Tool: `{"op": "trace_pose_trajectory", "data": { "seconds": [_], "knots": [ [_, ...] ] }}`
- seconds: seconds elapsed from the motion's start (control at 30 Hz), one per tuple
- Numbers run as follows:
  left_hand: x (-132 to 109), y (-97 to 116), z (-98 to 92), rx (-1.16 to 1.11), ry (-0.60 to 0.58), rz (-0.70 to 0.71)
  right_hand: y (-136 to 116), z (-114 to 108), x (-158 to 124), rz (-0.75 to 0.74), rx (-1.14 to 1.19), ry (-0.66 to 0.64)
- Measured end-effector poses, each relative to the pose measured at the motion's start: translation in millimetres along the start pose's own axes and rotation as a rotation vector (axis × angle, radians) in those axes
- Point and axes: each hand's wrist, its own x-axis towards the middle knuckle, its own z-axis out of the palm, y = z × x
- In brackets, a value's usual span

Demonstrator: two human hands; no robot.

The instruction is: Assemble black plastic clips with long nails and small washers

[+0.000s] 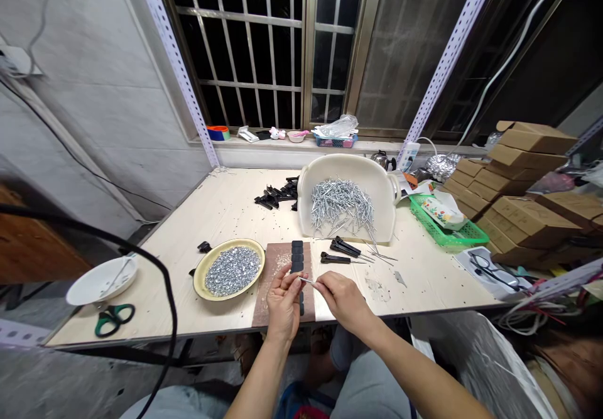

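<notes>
In front of the table's near edge, my right hand (343, 296) is closed in a pinch on a thin silver metal rod (307, 280). The rod points left to the fingertips of my left hand (285, 299), which are also pressed together. Whatever else those left fingers hold is too small to make out. Under and behind my hands lies a brown mat (273, 290) with a row of small black blocks (297, 257). Just left of it stands a yellow bowl (200, 287) of small shiny metal pieces (233, 271).
A cream basin (386, 218) of loose metal rods (342, 202) stands behind. Black-handled tools (336, 258) lie right of the mat, black parts (277, 194) at the back. Scissors (113, 320) and a white plate (85, 284) sit left; a green basket (438, 233) and cardboard boxes (527, 224) right.
</notes>
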Motion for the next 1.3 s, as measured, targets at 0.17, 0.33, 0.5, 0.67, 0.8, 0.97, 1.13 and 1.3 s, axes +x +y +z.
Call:
{"op": "trace_pose_trajectory", "data": {
  "seconds": [0.17, 0.33, 0.5, 0.67, 0.8, 0.97, 1.13, 1.3],
  "knots": [
    [-2, -2, -0.4, 0.037, -0.014, 0.009, 0, -2, 0, 0.016, 0.14, 0.011],
    [2, -5, -1.9, 0.081, -0.009, 0.005, 10, 7, 8, -0.002, 0.232, 0.036],
    [11, -13, -17.5, 0.231, 0.069, -0.07, 49, 42, 43, 0.09, 0.223, 0.05],
    [24, -15, -28.0, 0.167, 0.236, -0.078, 76, 68, 66, 0.199, 0.283, 0.051],
    [39, -8, -26.1, 0.107, 0.307, -0.045, 81, 71, 58, 0.261, 0.316, 0.063],
    [53, -6, -25.2, 0.175, 0.334, -0.006, 94, 79, 51, 0.449, 0.394, 0.044],
    [53, -3, -26.9, 0.326, 0.284, -0.038, 102, 67, 44, 0.524, 0.398, 0.108],
    [47, -5, -25.5, 0.416, 0.195, -0.076, 71, 41, 34, 0.257, 0.26, 0.051]
  ]
}}
